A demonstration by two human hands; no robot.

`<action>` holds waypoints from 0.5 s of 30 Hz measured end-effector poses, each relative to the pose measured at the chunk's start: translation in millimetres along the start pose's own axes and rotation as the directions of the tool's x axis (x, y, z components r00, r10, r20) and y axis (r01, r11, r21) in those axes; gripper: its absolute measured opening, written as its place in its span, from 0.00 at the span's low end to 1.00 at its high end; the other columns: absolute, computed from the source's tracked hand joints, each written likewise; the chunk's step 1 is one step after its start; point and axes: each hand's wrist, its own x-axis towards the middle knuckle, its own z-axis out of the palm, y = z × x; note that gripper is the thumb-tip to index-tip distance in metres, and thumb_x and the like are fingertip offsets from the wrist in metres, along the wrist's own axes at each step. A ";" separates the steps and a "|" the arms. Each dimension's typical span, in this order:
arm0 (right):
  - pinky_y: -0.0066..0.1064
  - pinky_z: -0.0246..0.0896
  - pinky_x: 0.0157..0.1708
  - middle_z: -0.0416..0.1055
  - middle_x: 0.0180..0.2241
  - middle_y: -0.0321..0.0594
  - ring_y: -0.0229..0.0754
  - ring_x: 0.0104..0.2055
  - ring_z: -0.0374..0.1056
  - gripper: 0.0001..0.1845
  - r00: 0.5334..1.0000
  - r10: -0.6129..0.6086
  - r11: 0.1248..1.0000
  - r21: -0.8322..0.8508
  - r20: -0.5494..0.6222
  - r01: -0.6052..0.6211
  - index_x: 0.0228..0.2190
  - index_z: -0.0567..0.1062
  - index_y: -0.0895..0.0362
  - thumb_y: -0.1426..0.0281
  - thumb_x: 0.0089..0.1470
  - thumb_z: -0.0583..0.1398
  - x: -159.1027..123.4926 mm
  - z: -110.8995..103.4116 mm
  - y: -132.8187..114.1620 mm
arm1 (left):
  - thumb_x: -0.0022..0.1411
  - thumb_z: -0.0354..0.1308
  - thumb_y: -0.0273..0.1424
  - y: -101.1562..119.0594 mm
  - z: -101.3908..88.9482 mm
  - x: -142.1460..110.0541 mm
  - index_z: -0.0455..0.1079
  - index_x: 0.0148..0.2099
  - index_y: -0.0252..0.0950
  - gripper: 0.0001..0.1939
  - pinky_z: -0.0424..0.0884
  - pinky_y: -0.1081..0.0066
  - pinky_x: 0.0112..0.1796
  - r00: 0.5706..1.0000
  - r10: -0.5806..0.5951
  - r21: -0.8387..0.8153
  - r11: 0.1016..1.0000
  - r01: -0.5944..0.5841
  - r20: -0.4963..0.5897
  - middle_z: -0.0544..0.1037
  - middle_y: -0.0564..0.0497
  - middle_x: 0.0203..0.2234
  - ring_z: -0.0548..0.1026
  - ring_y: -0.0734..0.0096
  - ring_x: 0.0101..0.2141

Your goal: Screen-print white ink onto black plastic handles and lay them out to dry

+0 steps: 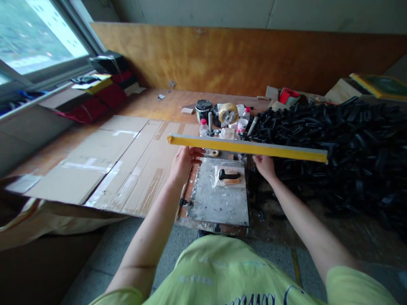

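Observation:
I hold a long yellow-edged frame (248,148) raised edge-on above a small metal printing plate (219,203). My left hand (184,163) grips its underside near the left end, fingers curled round it. My right hand (264,166) holds it further right, fingers hidden behind the frame's edge. On the plate, under clear film, lie a black handle part (229,174) and an orange-tan piece (231,181).
A big heap of black plastic handles (337,144) fills the right of the bench. Behind the frame stand an ink tin (204,109), a tape roll (228,113) and small bottles (203,126). Flattened cardboard (108,165) covers the left; red and black items (101,91) sit by the window.

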 end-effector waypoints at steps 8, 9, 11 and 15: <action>0.40 0.59 0.46 0.72 0.36 0.46 0.49 0.44 0.64 0.06 0.888 -0.447 0.890 -0.040 0.111 0.453 0.35 0.76 0.56 0.67 0.57 0.60 -108.2 51.0 -70.9 | 0.54 0.56 0.57 -99.9 7.7 -69.9 0.66 0.51 0.35 0.33 0.71 0.73 0.25 0.821 -0.549 0.107 0.836 0.538 0.158 0.79 0.40 0.40 0.78 0.65 0.33; 0.39 0.59 0.46 0.72 0.36 0.45 0.48 0.44 0.64 0.06 0.849 -0.516 0.855 0.002 0.113 0.519 0.35 0.76 0.55 0.67 0.58 0.60 -120.4 51.9 -80.4 | 0.54 0.55 0.58 -111.6 6.2 -81.1 0.67 0.49 0.35 0.33 0.71 0.72 0.26 0.791 -0.592 0.105 0.806 0.583 0.154 0.79 0.40 0.40 0.78 0.63 0.34; 0.36 0.59 0.45 0.73 0.36 0.42 0.45 0.43 0.65 0.06 0.720 -0.674 0.739 0.137 0.165 0.660 0.36 0.76 0.53 0.68 0.59 0.59 -137.3 52.5 -87.2 | 0.54 0.53 0.59 -127.5 -6.4 -95.2 0.67 0.46 0.35 0.32 0.71 0.72 0.27 0.798 -0.599 0.096 0.800 0.592 0.072 0.79 0.42 0.36 0.78 0.64 0.33; 0.31 0.61 0.44 0.74 0.38 0.40 0.41 0.43 0.67 0.13 0.835 -0.520 0.854 0.085 0.179 0.514 0.41 0.76 0.53 0.74 0.62 0.53 -121.3 40.5 -35.2 | 0.55 0.48 0.60 -136.7 -85.2 -91.5 0.66 0.39 0.34 0.32 0.67 0.72 0.23 0.857 -0.479 0.330 0.790 0.516 -0.193 0.78 0.45 0.25 0.75 0.67 0.23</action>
